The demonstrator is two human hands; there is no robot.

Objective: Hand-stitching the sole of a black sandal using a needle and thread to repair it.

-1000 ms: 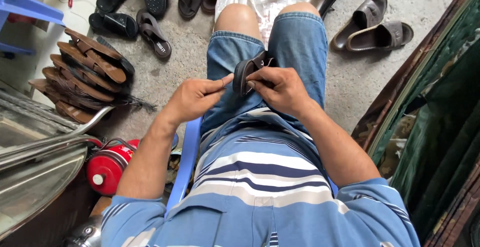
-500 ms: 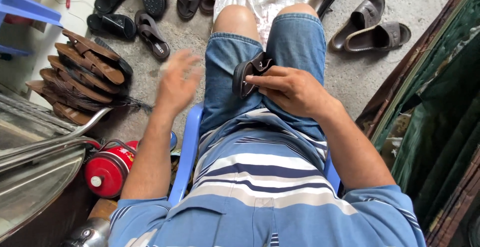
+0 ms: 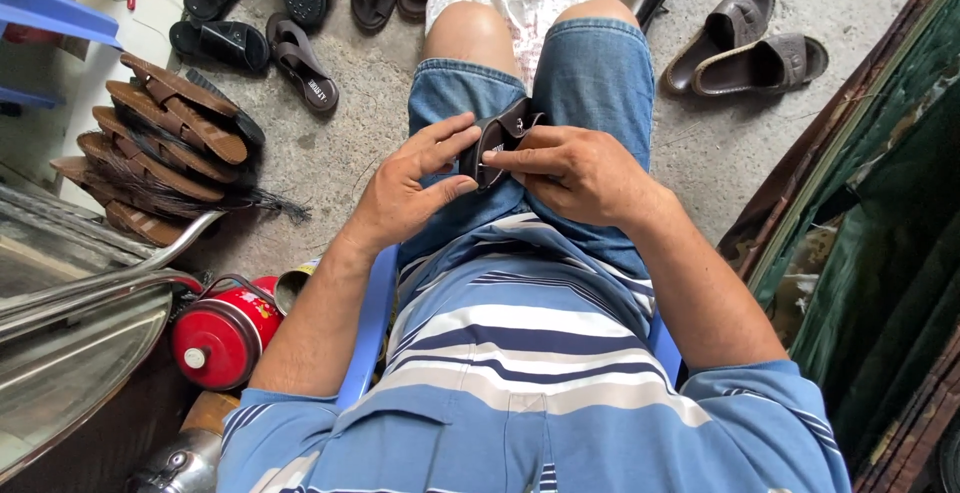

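Seated person, looking straight down at the lap. A dark brown sandal [image 3: 497,138] sits on the denim shorts [image 3: 590,73], held between both hands. The right hand [image 3: 580,173] wraps over it from the side, index finger laid across the strap, fingers close together. The left hand [image 3: 405,188] comes in from the other side with fingers a bit spread, thumb and fingertips pinching the sandal's edge. On the concrete floor [image 3: 330,163] to the left lies a stack of brown sandals [image 3: 160,143], with a red canister [image 3: 220,338] closer in.
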